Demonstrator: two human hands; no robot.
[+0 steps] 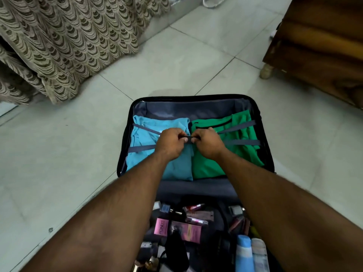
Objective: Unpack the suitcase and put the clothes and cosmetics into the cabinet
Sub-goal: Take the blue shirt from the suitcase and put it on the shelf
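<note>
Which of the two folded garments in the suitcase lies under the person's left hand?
The light blue garment, in the left half of the suitcase; the green garment lies beside it, under the right hand. The left hand is above the blue one.

The floor (176, 55) is smooth, faintly glossy tile. Soft matt cloth makes the blue shirt (176, 167) and green shirt (206, 165); the cabinet (318, 46) is polished wood. The tubes (243, 254) look like smooth plastic.
</note>
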